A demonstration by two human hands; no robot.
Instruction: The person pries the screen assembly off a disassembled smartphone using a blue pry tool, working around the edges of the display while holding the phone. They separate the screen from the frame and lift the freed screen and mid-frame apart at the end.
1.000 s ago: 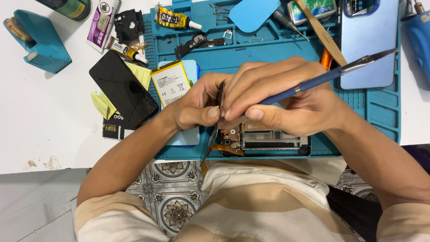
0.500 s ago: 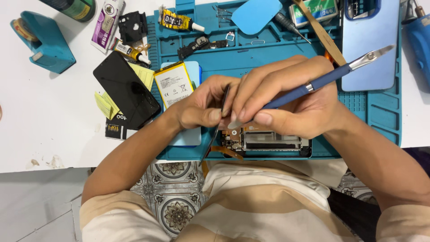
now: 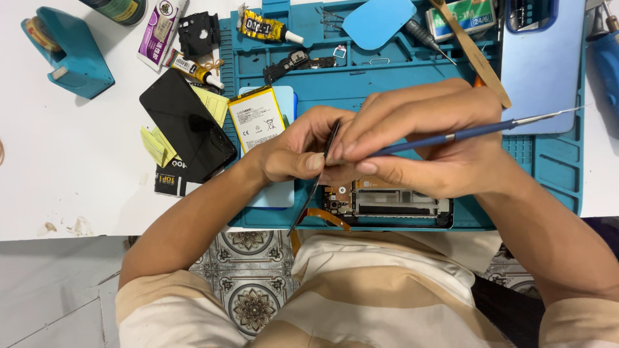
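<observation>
L hand [image 3: 293, 151]: fingers pinched tight on thin dark tweezers [image 3: 314, 185], tips slanting down-left toward near edge of mat.
R hand [image 3: 425, 145]: clenched round slim blue-handled metal probe [image 3: 464, 134], held like a pen; its steel tail sticks out right, over pale blue phone back cover [image 3: 541, 71].
Phone: opened phone frame w/ bare circuit board [image 3: 387, 205] lies flat on teal silicone repair mat [image 3: 554, 174], at its near edge, just under both hands; orange flex cable curls off its left end.
Hands: touching each other, right above board's left part. Working tip of probe hidden by fingers.
Left of hands: white-and-yellow flat battery [image 3: 258, 118] on mat; black glass screen panel [image 3: 187, 125] on white table [image 3: 64, 167].
Far side: yellow glue tube [image 3: 264, 29], blue oval pad [image 3: 377, 22].
</observation>
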